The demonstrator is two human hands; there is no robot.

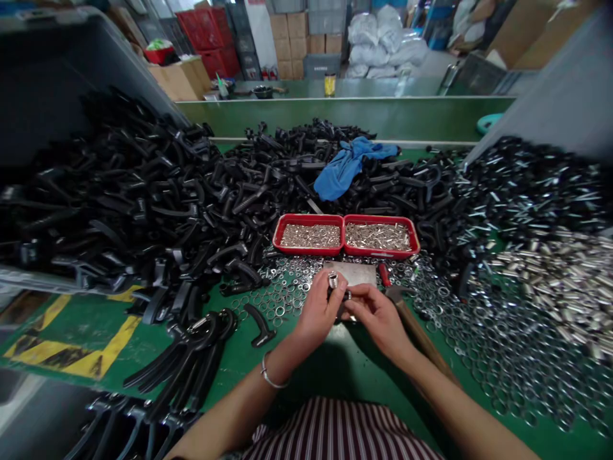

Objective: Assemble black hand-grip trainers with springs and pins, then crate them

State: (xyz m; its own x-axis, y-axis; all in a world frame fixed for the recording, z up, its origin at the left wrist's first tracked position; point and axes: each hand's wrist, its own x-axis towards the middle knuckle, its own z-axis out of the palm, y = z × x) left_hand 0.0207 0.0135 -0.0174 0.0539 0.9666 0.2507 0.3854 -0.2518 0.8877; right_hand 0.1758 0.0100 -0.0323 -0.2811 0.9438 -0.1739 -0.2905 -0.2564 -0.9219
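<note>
My left hand (317,308) is closed around a small assembly of a silver metal sleeve (332,277) and a black part, the sleeve pointing up between thumb and fingers. Close against it, my right hand (378,317) pinches at the black part, where a small shiny ring-like piece shows at the fingertips; my fingers hide most of it. Beneath both hands lies a flat metal plate (357,273). A hammer with a wooden handle (424,335) rests beside my right forearm. To the left, a loose black curved handle (259,326) lies on the green table.
Two red trays (343,246) of small metal pins stand behind the plate. Heaps of black handles (191,185) fill the left and back, under a blue cloth (345,171). Metal rings (498,364) and silver sleeves (565,281) spread on the right. Finished-looking black pieces (191,351) stack front left.
</note>
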